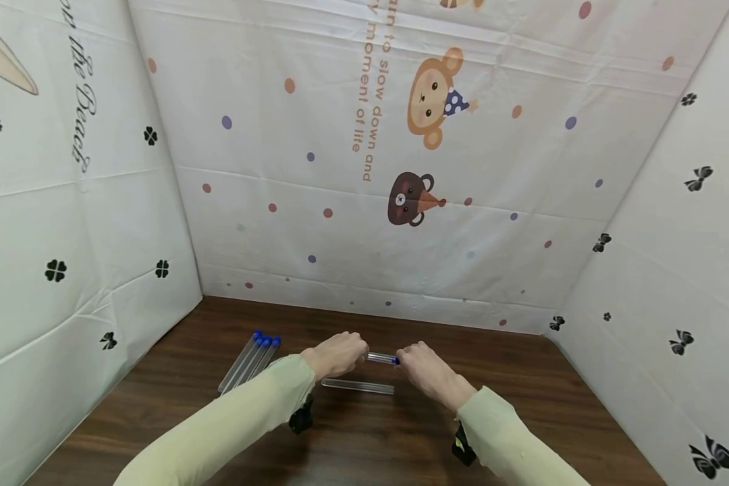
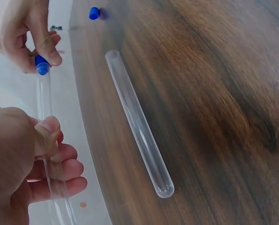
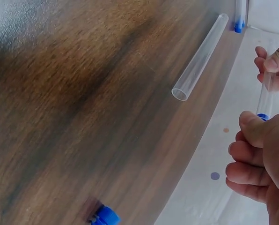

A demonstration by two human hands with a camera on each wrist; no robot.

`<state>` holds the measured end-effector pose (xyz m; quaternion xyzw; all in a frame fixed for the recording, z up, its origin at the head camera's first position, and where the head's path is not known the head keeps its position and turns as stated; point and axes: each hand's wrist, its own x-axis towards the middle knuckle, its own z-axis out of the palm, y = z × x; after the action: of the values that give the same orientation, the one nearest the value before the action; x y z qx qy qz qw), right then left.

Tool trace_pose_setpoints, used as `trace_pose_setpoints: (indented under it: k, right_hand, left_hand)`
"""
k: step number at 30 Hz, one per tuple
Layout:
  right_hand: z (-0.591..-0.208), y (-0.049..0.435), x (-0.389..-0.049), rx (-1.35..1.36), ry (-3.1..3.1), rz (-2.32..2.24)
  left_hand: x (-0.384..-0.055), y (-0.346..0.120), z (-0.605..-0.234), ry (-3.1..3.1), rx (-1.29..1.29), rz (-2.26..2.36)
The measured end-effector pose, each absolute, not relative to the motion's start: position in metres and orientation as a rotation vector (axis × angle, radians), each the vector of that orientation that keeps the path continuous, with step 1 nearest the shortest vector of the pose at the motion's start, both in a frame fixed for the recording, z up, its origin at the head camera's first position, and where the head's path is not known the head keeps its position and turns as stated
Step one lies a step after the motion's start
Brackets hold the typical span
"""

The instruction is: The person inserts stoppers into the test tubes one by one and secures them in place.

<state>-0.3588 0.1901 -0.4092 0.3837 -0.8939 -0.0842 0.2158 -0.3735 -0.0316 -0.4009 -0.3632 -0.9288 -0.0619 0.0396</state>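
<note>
My left hand (image 1: 340, 354) grips a clear test tube (image 2: 44, 101), its thumb and fingers wrapped around the glassy body. At that tube's mouth, my right hand (image 1: 428, 371) pinches a blue cap (image 2: 42, 64) between thumb and fingers. The tube is held up above the table, roughly level between both hands. Below it, an uncapped test tube (image 1: 358, 386) lies on the wood with its open end to the right. A loose blue cap (image 3: 106, 215) rests on the table near that open end; the head view does not show it.
Several test tubes with blue caps (image 1: 249, 361) lie side by side on the brown wooden table (image 1: 364, 445), left of my left arm, which partly covers them. White printed sheets (image 1: 340, 270) stand around the table's back and sides.
</note>
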Motion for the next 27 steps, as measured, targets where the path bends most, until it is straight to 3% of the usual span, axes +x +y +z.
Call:
trace_pose_setpoints:
  k: [27]
  right_hand:
    - [-0.4027, 0.1816, -0.3598, 1.044, -2.417, -0.265]
  left_hand:
    - [-0.3731, -0.0337, -0.3993, -2.851, -1.138, -0.337]
